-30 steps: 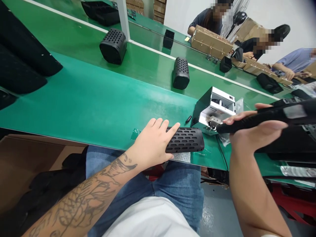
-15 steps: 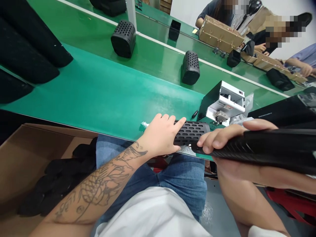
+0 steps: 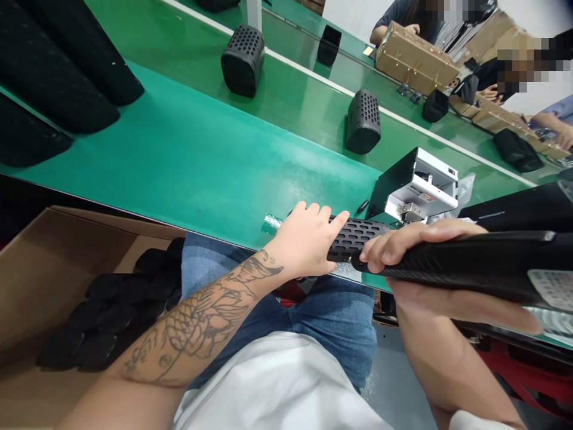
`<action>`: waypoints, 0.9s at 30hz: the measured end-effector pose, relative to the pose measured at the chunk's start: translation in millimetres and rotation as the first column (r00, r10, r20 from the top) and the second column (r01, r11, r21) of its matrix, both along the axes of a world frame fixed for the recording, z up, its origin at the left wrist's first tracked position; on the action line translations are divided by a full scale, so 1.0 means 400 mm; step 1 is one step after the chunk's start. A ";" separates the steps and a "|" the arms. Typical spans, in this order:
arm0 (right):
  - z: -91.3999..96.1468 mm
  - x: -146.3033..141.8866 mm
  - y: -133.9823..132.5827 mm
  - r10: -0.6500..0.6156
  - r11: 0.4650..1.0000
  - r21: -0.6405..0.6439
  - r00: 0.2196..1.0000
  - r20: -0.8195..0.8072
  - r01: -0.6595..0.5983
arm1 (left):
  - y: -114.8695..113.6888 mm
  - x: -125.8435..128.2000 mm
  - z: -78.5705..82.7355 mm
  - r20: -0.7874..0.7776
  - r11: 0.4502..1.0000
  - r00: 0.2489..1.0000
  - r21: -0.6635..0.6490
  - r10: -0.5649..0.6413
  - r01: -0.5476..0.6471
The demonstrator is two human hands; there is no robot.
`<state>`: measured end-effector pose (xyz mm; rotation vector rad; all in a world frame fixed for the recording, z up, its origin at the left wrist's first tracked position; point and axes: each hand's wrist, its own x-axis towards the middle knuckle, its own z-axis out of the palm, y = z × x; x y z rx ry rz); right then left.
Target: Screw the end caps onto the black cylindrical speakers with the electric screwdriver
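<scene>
My left hand is wrapped over a black housing with slotted holes, which lies on its side at the near edge of the green bench. Its left end is mostly hidden under the hand. My right hand grips a black electric screwdriver, held almost level. The tool's tip points left at the near side of the housing, close to my left thumb; whether it touches a screw there is too small to tell. Just beyond the housing stands a black and white screw feeder, with a small black part beside it.
Similar black housings stand on the green line behind. Tall black pieces rise at the left. A cardboard box with several black pieces sits below left. A black case lies right. Co-workers handle parts across the line.
The view has shifted slightly, so bench items appear farther right. The screwdriver has turned a little, bringing a white label on its body into sight. Both hands keep their holds.
</scene>
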<state>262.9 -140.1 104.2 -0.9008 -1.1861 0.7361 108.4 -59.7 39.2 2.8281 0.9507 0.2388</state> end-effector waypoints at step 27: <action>-0.013 0.319 0.141 -0.594 0.714 0.363 0.792 -0.137 0.598 | -0.006 0.014 0.004 -0.027 0.999 0.999 -0.003 -0.035 0.035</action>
